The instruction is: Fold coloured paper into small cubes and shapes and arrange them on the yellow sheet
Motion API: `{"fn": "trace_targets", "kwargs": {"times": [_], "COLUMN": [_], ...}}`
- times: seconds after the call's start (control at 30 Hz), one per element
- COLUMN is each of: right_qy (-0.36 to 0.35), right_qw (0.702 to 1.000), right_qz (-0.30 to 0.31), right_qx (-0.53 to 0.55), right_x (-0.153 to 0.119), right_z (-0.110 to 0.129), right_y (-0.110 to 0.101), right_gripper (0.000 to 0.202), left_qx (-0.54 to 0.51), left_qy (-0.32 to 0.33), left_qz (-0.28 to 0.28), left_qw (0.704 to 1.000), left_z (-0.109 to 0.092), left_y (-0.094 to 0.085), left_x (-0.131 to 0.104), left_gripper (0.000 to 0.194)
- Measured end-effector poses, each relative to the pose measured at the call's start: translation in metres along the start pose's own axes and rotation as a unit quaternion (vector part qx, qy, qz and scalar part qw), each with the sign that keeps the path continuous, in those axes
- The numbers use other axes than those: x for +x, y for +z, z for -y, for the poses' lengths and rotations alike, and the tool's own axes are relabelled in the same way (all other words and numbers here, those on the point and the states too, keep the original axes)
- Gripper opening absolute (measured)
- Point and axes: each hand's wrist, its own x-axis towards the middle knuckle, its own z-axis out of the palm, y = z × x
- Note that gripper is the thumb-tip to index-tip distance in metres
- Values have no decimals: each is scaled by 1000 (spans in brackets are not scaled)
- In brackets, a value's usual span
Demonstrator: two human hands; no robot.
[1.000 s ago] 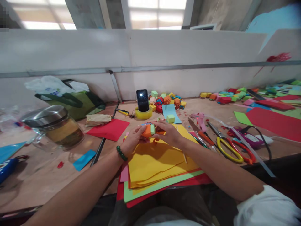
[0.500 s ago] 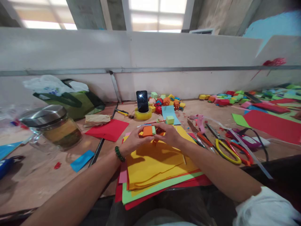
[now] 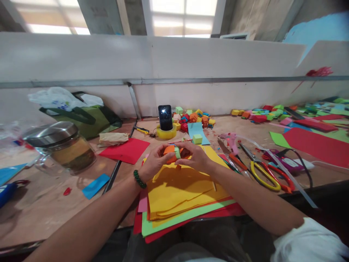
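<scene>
Between my two hands is a small folded-paper piece (image 3: 170,150), with orange faces and a light green one. My left hand (image 3: 154,159) closes on its orange side, thumb toward me. From the other side my right hand (image 3: 195,155) pinches the green part, its fingertips partly hidden behind the piece. Both hands hover over a stack of yellow paper sheets (image 3: 174,193), with green, red and pink sheets showing beneath. A pale green paper cube (image 3: 197,139) sits just beyond my right hand, by a light blue paper strip (image 3: 200,129).
A phone (image 3: 165,117) stands in a yellow tape roll (image 3: 166,133), beside a pile of coloured paper cubes (image 3: 193,117). To the right lie a pink glue gun (image 3: 232,142) and scissors (image 3: 263,174). A glass jug (image 3: 71,151) and green bag (image 3: 95,122) stand left.
The paper piece has tilted in my hands, its green part now angled toward me. My fingers have shifted slightly around it, while the arms stay nearly in place.
</scene>
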Motion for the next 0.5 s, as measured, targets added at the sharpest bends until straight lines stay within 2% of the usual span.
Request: {"fn": "trace_targets", "kwargs": {"times": [0.1, 0.27, 0.43, 0.5], "right_qy": [-22, -93, -130, -133], "right_qw": [999, 989, 979, 977], "right_qz": [-18, -1, -15, -17], "right_qx": [-38, -119, -154, -163], "right_x": [0, 0, -1, -1], "right_z": [0, 9, 10, 8], "right_y": [-1, -5, -4, -4], "right_gripper": [53, 62, 40, 37], "left_qx": [-45, -92, -121, -142], "left_qy": [-39, -62, -104, -116], "left_qz": [14, 29, 59, 72], "left_qw": [998, 993, 985, 980], "left_z": [2, 4, 2, 1], "left_y": [1, 1, 0, 0], "left_x": [0, 1, 0, -1], "left_gripper": [49, 51, 52, 51]}}
